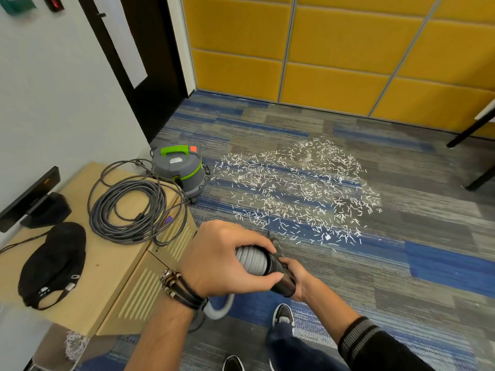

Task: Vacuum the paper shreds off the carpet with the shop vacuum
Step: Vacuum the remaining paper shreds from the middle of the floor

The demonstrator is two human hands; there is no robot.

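Above the carpet (401, 285), the left hand (222, 263) clamps the hose (251, 259), the right hand (300, 282) the wand (281, 274). Likely step: approach. Next, sweep across the paper shreds (294, 188).

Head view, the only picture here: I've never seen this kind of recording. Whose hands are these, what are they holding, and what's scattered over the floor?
There is no robot here. A person wears a camera on the head, looking forward and down, so you see their own arms. The left hand grips a grey ribbed hose; the right hand grips the black tube at its end. The hose presumably runs to the grey-and-green shop vacuum standing on the carpet. White paper shreds lie scattered ahead. At the left, a coiled cable lies on a wooden cabinet.
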